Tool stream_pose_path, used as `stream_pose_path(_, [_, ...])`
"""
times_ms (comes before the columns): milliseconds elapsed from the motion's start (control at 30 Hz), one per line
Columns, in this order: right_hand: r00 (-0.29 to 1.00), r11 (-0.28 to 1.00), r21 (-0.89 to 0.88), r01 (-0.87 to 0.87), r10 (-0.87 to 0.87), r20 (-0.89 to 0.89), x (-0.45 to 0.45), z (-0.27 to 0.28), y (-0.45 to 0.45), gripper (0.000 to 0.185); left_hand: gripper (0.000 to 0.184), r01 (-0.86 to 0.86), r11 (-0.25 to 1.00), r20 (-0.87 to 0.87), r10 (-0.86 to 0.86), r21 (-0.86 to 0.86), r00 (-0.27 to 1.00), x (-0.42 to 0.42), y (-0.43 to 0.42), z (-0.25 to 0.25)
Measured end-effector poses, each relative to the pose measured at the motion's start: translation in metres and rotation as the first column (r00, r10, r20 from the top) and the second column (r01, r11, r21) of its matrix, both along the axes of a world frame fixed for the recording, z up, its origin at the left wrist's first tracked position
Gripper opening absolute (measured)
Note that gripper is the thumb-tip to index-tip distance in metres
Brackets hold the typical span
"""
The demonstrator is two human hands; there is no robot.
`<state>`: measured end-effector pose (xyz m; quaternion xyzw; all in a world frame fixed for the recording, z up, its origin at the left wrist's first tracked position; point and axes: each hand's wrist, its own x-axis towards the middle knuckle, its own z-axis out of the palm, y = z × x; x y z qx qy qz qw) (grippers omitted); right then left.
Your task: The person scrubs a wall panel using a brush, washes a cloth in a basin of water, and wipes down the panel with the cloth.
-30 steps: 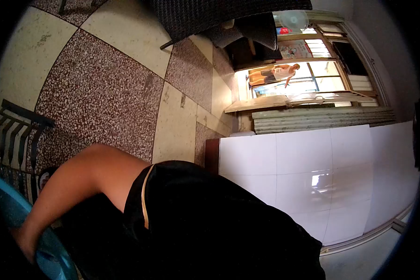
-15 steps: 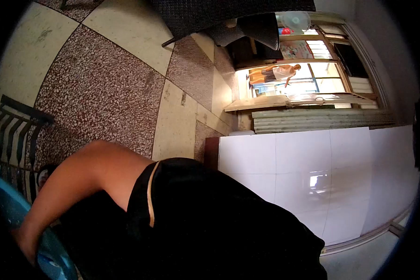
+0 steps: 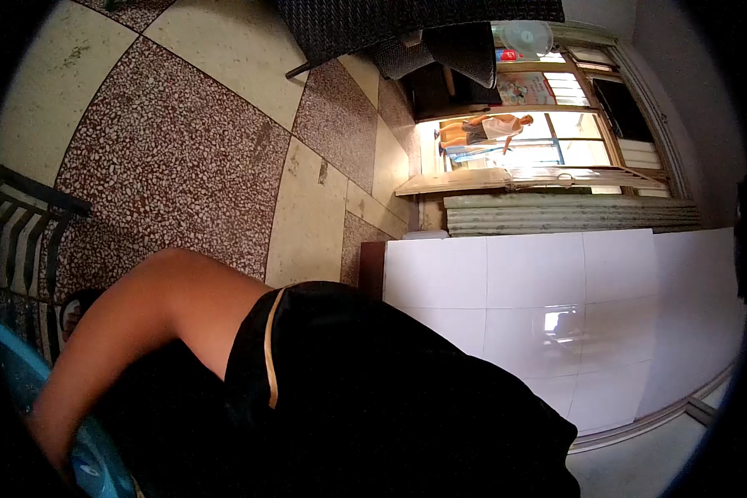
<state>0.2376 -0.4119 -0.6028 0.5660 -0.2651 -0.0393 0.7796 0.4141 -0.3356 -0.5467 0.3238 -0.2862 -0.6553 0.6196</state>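
Observation:
A bare arm in a black short sleeve with a light stripe reaches down to a blue basin (image 3: 12, 353) at the lower left edge. At its end my left hand (image 3: 51, 440) is over or inside the basin, mostly lost in the dark rim of the view. Its fingers and anything in them are hidden. A small white and blue thing (image 3: 87, 469) lies in the basin, beside the wrist. My right hand is not in view.
The view lies sideways. A dark slatted metal rack or chair (image 3: 25, 236) stands by the basin. Dark woven chairs (image 3: 349, 29) are at the top, a white tiled surface (image 3: 531, 307) at the right. A person (image 3: 494, 129) is in the far doorway.
The view has shifted slightly. My left arm has moved slightly at the basin, and the hand shows less. The far person's legs have changed position.

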Motion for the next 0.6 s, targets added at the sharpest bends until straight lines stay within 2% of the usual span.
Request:
stream_pose_path(33, [1.000,1.000,0.009,-0.006,0.006,0.026,-0.002,0.002,0.000,0.075,0.051,0.046,0.997,0.006,-0.046,-0.069,0.999,-0.017,-0.001,0.007])
stream_pose_path(67, [0.998,1.000,0.024,-0.016,0.015,0.060,-0.003,0.004,-0.001,0.074,0.051,0.034,0.999,-0.212,-0.032,0.005,0.977,-0.031,-0.001,0.019])
stream_pose_path(133, [0.987,0.995,0.085,-0.056,0.042,0.155,-0.007,0.011,0.000,0.071,0.048,0.008,0.999,-0.173,0.001,0.048,0.985,-0.053,-0.003,0.037])
stream_pose_path(200, [0.930,0.944,0.259,-0.206,0.107,0.352,-0.012,0.021,0.001,0.067,0.045,-0.023,0.996,-0.132,0.035,0.089,0.991,-0.053,-0.003,0.039])
stream_pose_path(233, [0.825,0.822,0.396,-0.410,0.150,0.544,-0.017,0.029,0.000,0.066,0.041,-0.043,0.993,-0.094,0.054,0.107,0.994,-0.043,-0.002,0.037])
stream_pose_path(267, [0.562,0.441,0.463,-0.769,0.120,0.818,-0.020,0.037,-0.004,0.064,0.038,-0.065,0.990,-0.057,0.072,0.123,0.996,-0.029,0.000,0.033])
stream_pose_path(300, [0.346,0.044,0.346,-0.937,-0.020,0.938,-0.028,0.048,-0.009,0.062,0.038,-0.064,0.990,-0.057,0.072,0.124,0.996,-0.003,0.002,0.017])
stream_pose_path(333, [0.225,-0.199,0.192,-0.961,-0.159,0.961,-0.034,0.058,-0.014,0.061,0.035,-0.232,0.949,-0.118,0.261,0.213,0.958,0.032,0.004,-0.006])
stream_pose_path(367, [0.163,-0.325,0.075,-0.943,-0.251,0.954,-0.037,0.066,-0.016,0.059,0.033,-0.382,0.871,-0.158,0.443,0.308,0.883,0.050,0.004,-0.018])
stream_pose_path(400, [0.128,-0.393,-0.006,-0.920,-0.313,0.941,-0.040,0.073,-0.018,0.058,0.033,-0.381,0.871,-0.156,0.442,0.309,0.883,0.029,0.002,-0.004])
stream_pose_path(467, [0.089,-0.455,-0.103,-0.885,-0.381,0.920,-0.045,0.083,-0.019,0.054,0.033,-0.074,0.995,-0.039,0.077,0.067,0.996,-0.036,-0.004,0.039])
stream_pose_path(600, [0.051,-0.490,-0.200,-0.848,-0.451,0.891,-0.052,0.095,-0.022,0.048,0.032,-0.042,0.990,-0.115,0.057,0.132,0.992,-0.017,-0.004,0.026])
